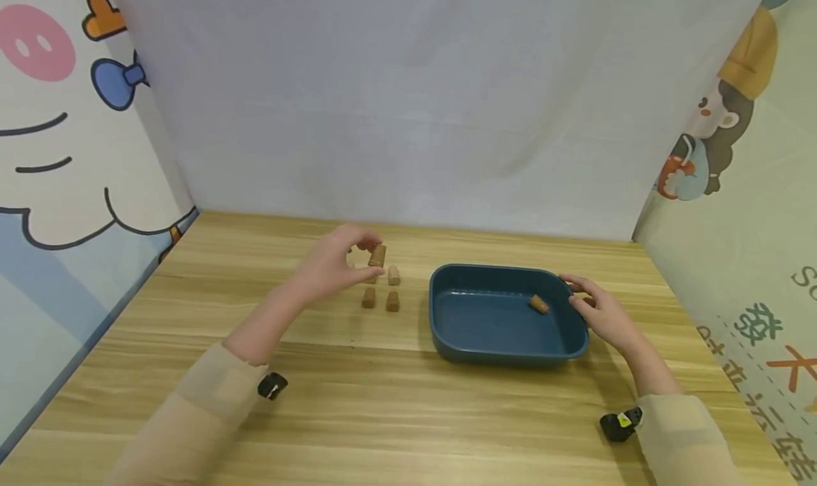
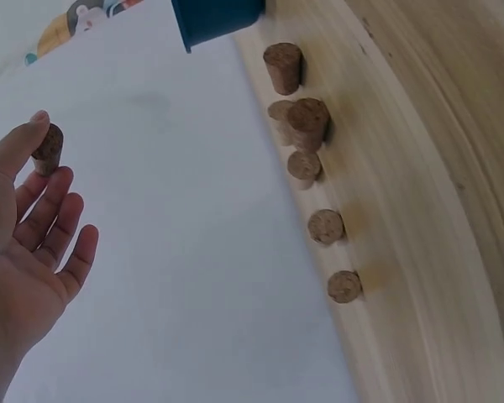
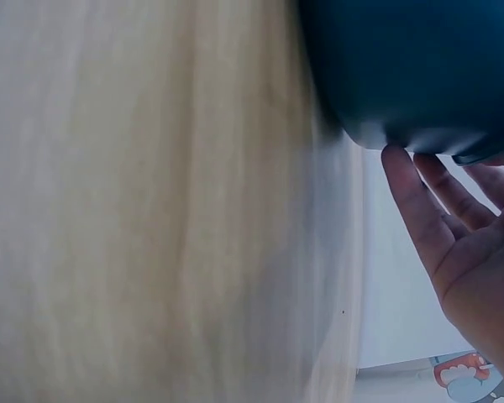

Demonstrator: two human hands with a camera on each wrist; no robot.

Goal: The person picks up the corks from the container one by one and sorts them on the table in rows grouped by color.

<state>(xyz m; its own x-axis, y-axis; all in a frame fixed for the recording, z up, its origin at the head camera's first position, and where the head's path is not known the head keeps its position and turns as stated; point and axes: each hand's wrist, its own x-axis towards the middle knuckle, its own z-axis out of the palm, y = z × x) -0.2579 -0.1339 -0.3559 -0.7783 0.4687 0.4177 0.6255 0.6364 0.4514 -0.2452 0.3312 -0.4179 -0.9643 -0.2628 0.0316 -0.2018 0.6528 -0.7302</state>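
My left hand [image 1: 328, 262] pinches a tapered cork stopper [image 1: 378, 255] between thumb and fingertips, above the table. In the left wrist view, the held cork [image 2: 48, 149] shows its speckled brown side, and the other fingers are loosely spread. Several more corks [image 1: 392, 301] stand below and beside that hand, some partly hidden by it. To their right sits a dark blue rectangular bin [image 1: 507, 360] with one cork [image 1: 539, 304] lying on its floor. My right hand [image 1: 603, 316] touches the bin's right side near the rim, fingers fairly straight against the outer wall [image 3: 420, 75].
The wooden table [image 1: 357, 415] runs back to a pale cloth backdrop [image 1: 408, 117]. Printed cartoon panels flank it at left [image 1: 64, 117] and right [image 1: 734, 209]. Small black devices hang at the left cuff [image 1: 272, 385] and right cuff [image 1: 619, 425].
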